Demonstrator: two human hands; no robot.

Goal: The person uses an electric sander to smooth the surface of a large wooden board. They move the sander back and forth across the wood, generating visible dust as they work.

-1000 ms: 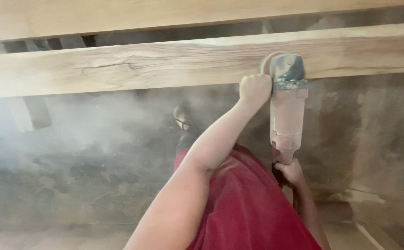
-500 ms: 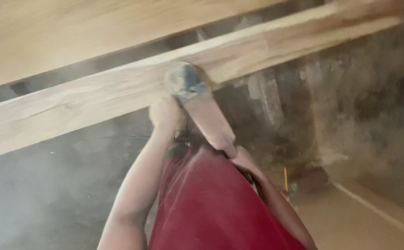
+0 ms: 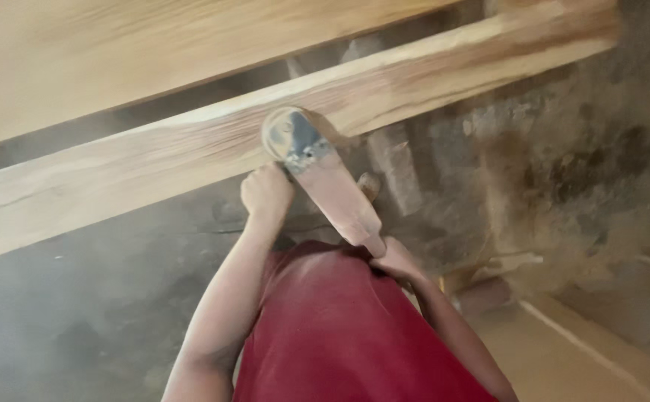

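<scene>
A dusty angle grinder (image 3: 325,179) rests its round head on the edge of a long pale wooden beam (image 3: 153,160) that runs across the view. My left hand (image 3: 267,195) grips the tool near its head, just below the beam. The rear end of the tool's body sits in my right hand (image 3: 393,260), close to my red shirt. A second wide wooden plank (image 3: 116,52) lies above the beam.
Fine dust hangs over the dark dirty floor (image 3: 79,313) at the left. A foot (image 3: 369,186) shows beyond the tool. Rough stained ground (image 3: 563,171) lies at the right, with a pale board (image 3: 600,342) at the lower right.
The view has tilted, so the beam now slopes up to the right. Both hands still hold the grinder, which now leans left with its head left of centre.
</scene>
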